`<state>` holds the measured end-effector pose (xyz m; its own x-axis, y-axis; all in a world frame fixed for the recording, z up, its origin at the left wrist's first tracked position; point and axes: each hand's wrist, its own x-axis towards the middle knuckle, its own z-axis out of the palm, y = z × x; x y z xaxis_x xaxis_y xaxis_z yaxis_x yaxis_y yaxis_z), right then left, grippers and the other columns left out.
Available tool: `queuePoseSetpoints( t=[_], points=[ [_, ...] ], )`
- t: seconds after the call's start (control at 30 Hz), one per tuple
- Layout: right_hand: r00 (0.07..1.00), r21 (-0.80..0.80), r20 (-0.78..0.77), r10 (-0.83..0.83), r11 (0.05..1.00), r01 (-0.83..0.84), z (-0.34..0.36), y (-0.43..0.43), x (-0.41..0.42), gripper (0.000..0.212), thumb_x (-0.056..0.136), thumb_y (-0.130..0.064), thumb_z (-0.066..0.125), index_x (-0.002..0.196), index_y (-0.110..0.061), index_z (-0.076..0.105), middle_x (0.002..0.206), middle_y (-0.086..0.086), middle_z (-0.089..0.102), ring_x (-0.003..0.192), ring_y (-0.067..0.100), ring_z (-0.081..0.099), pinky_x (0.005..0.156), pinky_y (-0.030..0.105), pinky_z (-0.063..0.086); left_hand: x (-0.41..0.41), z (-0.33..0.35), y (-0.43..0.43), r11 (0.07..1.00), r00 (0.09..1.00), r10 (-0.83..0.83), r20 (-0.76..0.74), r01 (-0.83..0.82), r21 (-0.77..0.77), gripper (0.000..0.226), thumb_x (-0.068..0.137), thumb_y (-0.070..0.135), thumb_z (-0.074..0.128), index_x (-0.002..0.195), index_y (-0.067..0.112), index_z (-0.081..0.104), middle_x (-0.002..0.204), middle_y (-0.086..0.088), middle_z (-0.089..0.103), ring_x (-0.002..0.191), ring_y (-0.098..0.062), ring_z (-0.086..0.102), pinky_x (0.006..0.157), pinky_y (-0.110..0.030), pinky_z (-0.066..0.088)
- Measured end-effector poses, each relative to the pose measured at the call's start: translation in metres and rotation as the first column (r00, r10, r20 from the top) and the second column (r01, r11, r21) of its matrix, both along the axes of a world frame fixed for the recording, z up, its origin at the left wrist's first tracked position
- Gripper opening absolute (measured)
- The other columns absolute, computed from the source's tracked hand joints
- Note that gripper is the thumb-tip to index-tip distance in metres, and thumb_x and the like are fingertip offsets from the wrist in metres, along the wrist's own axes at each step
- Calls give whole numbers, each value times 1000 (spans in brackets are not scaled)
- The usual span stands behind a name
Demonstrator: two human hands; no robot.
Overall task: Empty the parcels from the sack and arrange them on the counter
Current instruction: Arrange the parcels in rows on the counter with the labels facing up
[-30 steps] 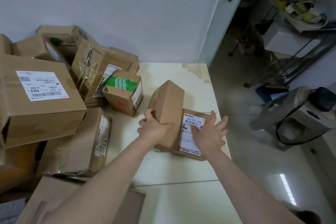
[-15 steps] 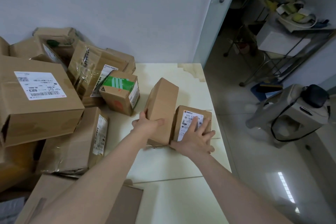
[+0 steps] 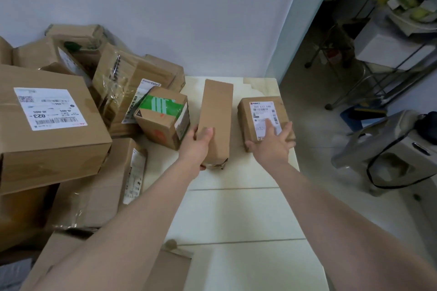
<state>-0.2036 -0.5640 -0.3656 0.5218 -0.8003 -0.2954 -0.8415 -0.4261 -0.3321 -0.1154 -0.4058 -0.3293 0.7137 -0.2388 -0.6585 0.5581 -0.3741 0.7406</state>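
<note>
1. Head view: plain box (image 3: 216, 111) and labelled box (image 3: 260, 113), touching a moment ago, now stand apart on the bench (image 3: 236, 215).
2. Left grip (image 3: 197, 143) curls round the plain box; right grip (image 3: 272, 142) lies spread flat on the labelled box.
3. Arranging under way, likely; piled parcels (image 3: 54, 125) wait left.
4. White wall (image 3: 189, 7) behind; floor (image 3: 319, 149) right.
</note>
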Motion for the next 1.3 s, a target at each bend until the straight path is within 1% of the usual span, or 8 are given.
queuePoseSetpoints(
  t=[0.3, 0.43, 0.57, 0.7, 0.8, 0.9, 1.1, 1.3],
  points=[
    [993, -21, 93, -73, 997, 76, -8, -72, 91, 79, 86, -51, 63, 150, -30, 20, 160, 12, -15, 135, 52, 14, 91, 45, 45, 43, -13, -38, 996, 992, -84, 90, 81, 39, 57, 95, 56, 45, 147, 38, 31, 125, 4, 51, 108, -24, 52, 91, -47, 54],
    [993, -66, 83, -85, 994, 91, -20, -66, 95, 90, 85, -59, 59, 153, -28, 10, 159, 15, -19, 138, 54, 7, 103, 51, 38, 43, -13, -44, 833, 742, -439, 507, 125, 539, 53, 100, 46, 38, 149, 43, 20, 148, -4, 38, 134, -29, 37, 103, -47, 36],
    [890, -238, 448, -83, 949, 208, -23, -35, 69, 58, 90, -39, 60, 138, -11, 42, 145, 21, 34, 118, 43, 43, 94, 47, 44, 19, -5, -68, 621, 614, -677, 405, 181, 763, 86, 82, 70, 48, 151, 34, 11, 154, -16, 9, 142, -35, 9, 102, -56, 30],
    [836, 256, 529, -147, 967, 8, -24, -17, 33, 28, 99, -39, 46, 112, -18, 60, 108, -1, 68, 98, 24, 64, 85, 41, 53, 12, 6, -64, 697, 769, -539, 343, 179, 694, 100, 79, 51, 64, 153, 32, 1, 138, -20, 27, 122, -37, 37, 94, -43, 39],
    [807, 821, 355, -472, 570, -27, -1, -16, 11, 48, 92, -63, 45, 124, -28, 58, 120, 2, 66, 106, 23, 65, 88, 49, 57, 14, 26, -48, 982, 941, -125, 314, 73, 175, 78, 83, 40, 63, 151, 35, 24, 133, -4, 45, 106, -23, 49, 91, -34, 39],
    [753, 954, 288, -591, 111, -278, 22, -10, 1, 59, 87, -69, 46, 134, -34, 54, 130, 8, 63, 119, 34, 60, 95, 61, 48, -3, 38, -28, 949, 989, 136, 51, -115, -292, 36, 91, 25, 58, 126, 30, 53, 112, 5, 65, 91, -12, 63, 85, -35, 52],
    [753, 651, 582, -306, 730, -207, 48, 8, 16, 56, 87, -36, 69, 138, -31, 46, 131, -10, 56, 114, 13, 60, 91, 42, 55, -10, 20, -11, 996, 1000, -22, 7, 23, -90, 42, 101, 40, 42, 141, 51, 34, 125, 13, 48, 98, -14, 55, 92, -52, 52],
    [856, 443, 517, -15, 860, -253, 27, 23, 15, 48, 92, -24, 56, 139, -30, 47, 136, -5, 52, 114, 18, 58, 102, 39, 47, -16, 10, -40, 984, 1000, 22, 22, -18, -175, 54, 92, 33, 63, 138, 44, 36, 120, 4, 65, 98, -26, 68, 77, -48, 59]
  ],
)
